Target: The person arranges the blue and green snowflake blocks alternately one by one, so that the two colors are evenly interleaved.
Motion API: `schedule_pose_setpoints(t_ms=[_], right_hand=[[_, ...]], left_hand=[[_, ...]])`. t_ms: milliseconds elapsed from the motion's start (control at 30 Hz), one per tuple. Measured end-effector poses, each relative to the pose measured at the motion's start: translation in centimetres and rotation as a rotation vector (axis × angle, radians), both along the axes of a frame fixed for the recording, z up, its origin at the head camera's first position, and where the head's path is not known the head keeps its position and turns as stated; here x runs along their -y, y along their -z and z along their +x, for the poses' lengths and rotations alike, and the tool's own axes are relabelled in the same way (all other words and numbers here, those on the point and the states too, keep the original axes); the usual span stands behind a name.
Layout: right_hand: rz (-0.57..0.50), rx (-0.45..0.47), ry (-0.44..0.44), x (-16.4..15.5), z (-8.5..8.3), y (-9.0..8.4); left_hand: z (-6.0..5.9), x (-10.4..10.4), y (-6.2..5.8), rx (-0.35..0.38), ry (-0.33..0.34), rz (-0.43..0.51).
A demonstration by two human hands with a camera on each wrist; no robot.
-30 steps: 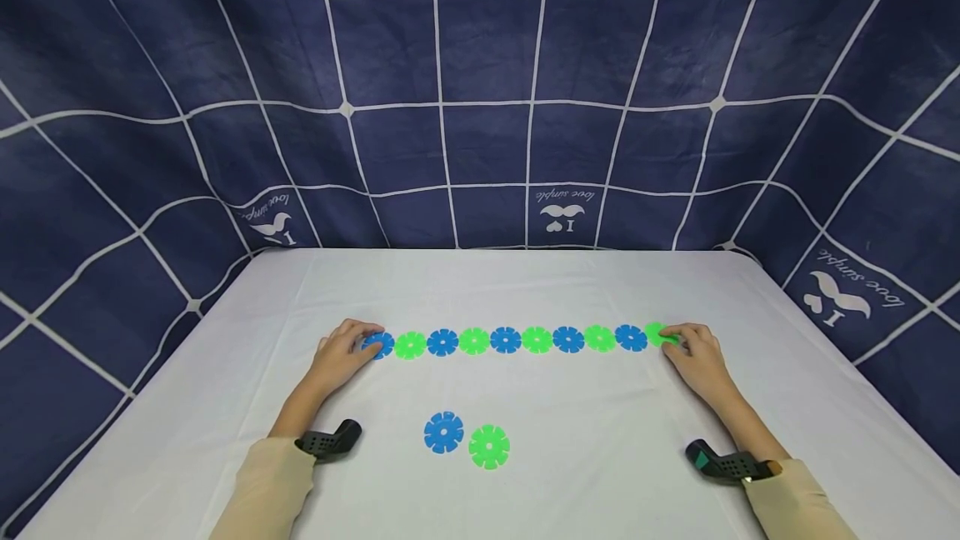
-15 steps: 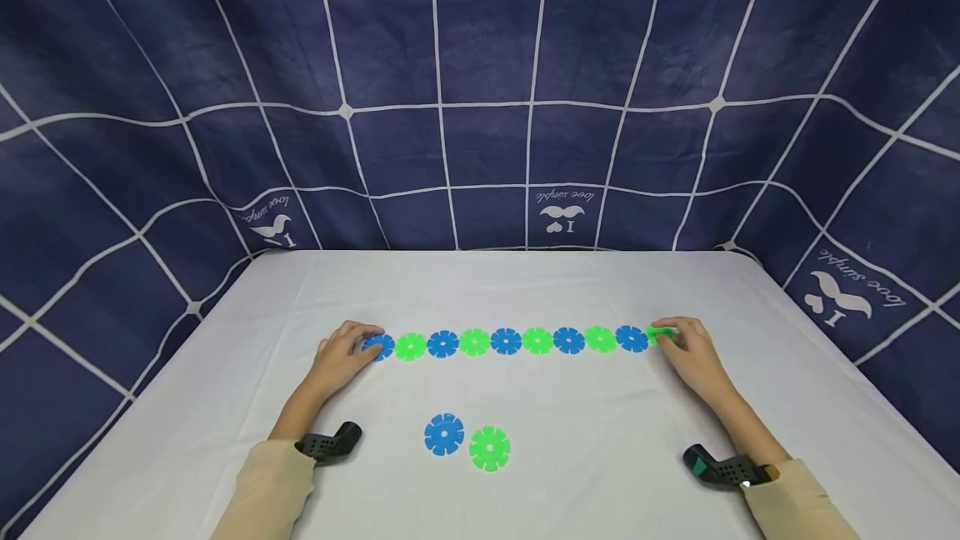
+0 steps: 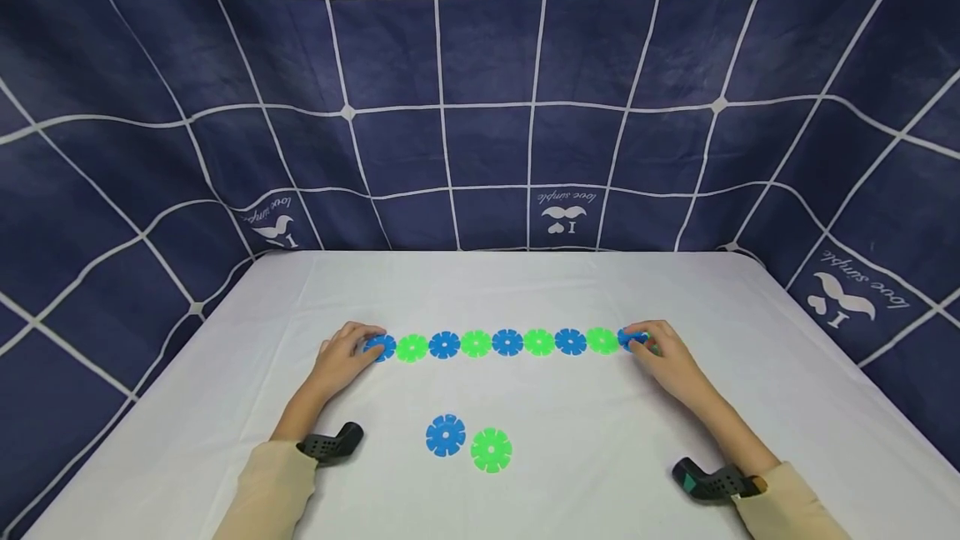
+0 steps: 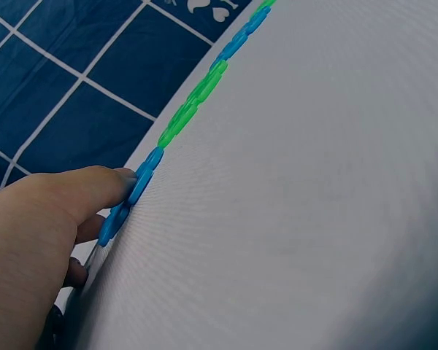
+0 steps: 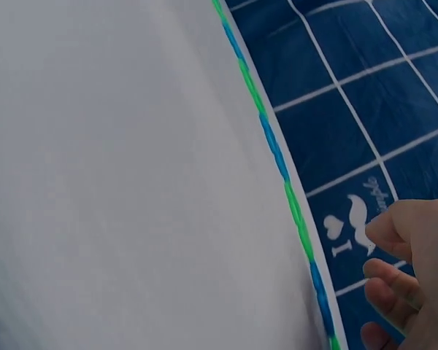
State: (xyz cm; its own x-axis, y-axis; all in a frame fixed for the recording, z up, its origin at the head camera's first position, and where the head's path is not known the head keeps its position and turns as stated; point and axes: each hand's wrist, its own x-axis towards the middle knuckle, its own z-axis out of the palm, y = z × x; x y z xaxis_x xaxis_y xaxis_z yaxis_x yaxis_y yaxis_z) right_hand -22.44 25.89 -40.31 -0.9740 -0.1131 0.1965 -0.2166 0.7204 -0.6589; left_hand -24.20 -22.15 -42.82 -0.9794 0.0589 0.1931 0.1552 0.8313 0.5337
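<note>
A row of slotted plastic snowflake discs, blue and green by turns, crosses the white table. At its left end my left hand (image 3: 347, 357) pinches a blue disc (image 3: 386, 347), the thumb at its near side and fingers at its far side; the left wrist view shows the thumb against the disc (image 4: 140, 179). My right hand (image 3: 669, 357) hovers over the right end, thumb and fingers around a blue disc (image 3: 624, 342) and partly hiding the green end disc (image 3: 655, 349). In the right wrist view, the right hand (image 5: 416, 266) has loosely bent fingers, apart from the row.
A loose blue disc (image 3: 446, 436) and a loose green disc (image 3: 491, 450) lie nearer the person, in front of the row. The white table (image 3: 570, 457) meets a dark blue checked curtain (image 3: 487, 148) at its back edge and sides. A black wrist camera (image 3: 708, 482) sits on each forearm.
My right hand has come off the green end disc and shifted left over the neighbouring blue disc. The left hand keeps its place on the blue disc at the left end.
</note>
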Motion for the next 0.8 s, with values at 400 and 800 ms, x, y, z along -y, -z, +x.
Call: schedule_pose_setpoints(t_ms=[400,800], right_hand=[[-0.020,0.027,-0.180,4.5,2.3,-0.1],[-0.031,0.135,-0.399,8.7,4.7,0.1]], left_hand=[[0.1,0.0,0.0,-0.007,0.010,-0.011],[-0.1,0.2,0.0,0.002,0.013,-0.005]])
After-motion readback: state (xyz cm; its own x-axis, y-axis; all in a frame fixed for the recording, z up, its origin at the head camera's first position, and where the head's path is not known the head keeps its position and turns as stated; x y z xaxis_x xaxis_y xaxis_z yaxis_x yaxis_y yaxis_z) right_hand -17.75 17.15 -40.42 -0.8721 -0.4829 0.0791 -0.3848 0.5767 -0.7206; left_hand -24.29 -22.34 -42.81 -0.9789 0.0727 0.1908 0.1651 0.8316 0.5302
